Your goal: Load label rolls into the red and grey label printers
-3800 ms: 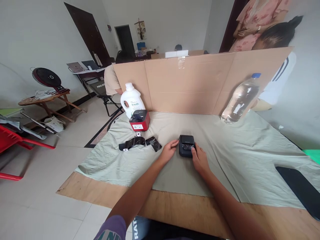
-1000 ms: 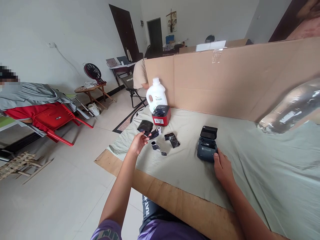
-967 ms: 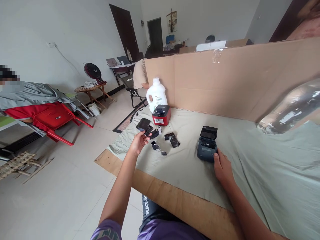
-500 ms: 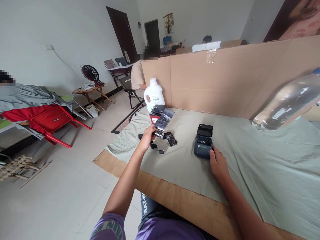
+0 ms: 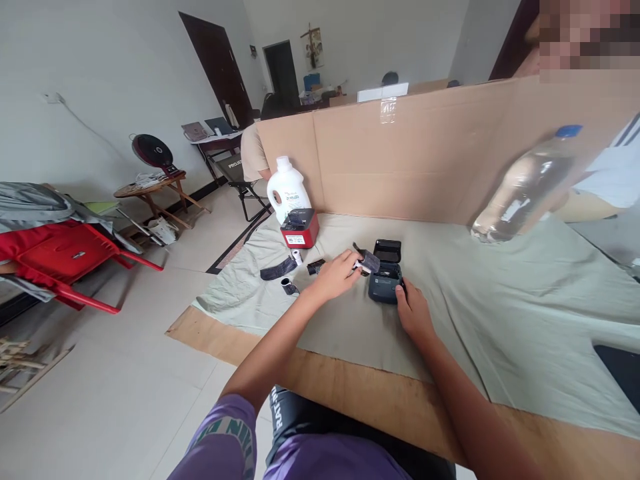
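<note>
The paper strip (image 5: 370, 261) looks light and floppy to me, best pinched near its end. My left hand (image 5: 336, 275) pinches it at the open printer (image 5: 385, 285). My right hand (image 5: 413, 312), fingers loose, braces the printer's near corner on the cloth (image 5: 500, 313).

Matt dark grey plastic on the printer (image 5: 384, 283), smooth on its raised lid. Dark, faintly shiny film for the strip (image 5: 369, 261) pinched in the left hand (image 5: 336, 275). Pale green cloth (image 5: 500, 320), matt and creased, over a bare wooden board (image 5: 380, 407). Dull brown cardboard (image 5: 425, 160) behind, with a patch of shiny clear tape (image 5: 387, 110). Smooth white plastic on the jug (image 5: 287, 197), glossy red plastic on the box (image 5: 300, 233), clear plastic on the bottle (image 5: 520, 187).
</note>
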The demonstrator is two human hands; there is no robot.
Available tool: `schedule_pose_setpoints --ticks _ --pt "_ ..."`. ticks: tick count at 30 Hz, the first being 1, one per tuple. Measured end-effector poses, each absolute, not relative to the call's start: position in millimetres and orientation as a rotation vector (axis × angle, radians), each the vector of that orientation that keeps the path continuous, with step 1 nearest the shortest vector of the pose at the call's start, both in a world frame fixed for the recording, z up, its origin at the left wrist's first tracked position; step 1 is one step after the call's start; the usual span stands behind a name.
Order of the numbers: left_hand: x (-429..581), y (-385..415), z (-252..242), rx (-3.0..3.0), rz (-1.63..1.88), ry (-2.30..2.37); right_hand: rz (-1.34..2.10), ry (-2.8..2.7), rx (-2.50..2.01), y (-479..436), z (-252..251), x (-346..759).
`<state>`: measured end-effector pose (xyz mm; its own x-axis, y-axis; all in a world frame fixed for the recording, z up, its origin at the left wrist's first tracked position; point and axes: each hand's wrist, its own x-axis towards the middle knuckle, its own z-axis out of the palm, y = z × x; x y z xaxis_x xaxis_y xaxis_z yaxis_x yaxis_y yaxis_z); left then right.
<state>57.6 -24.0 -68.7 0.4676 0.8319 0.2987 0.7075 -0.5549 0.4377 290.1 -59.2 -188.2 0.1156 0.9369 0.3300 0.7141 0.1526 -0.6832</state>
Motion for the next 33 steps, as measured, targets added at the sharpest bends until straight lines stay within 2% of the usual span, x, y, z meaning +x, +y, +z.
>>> schedule_pose_setpoints --ticks 6,13,27,33 --pt "97 5 -110 2.253 0.956 1.028 0.318 -1.619 -1.576 -59 -189 291" --pt "115 32 -143 2.195 0.987 1.063 0.332 -1.623 -1.585 -59 -188 291" --pt "138 47 -159 2.103 0.93 1.336 0.374 -1.6 -1.628 -60 -188 290" --pt "129 25 -156 2.161 1.025 1.236 0.378 -1.58 -1.604 -60 -189 290"
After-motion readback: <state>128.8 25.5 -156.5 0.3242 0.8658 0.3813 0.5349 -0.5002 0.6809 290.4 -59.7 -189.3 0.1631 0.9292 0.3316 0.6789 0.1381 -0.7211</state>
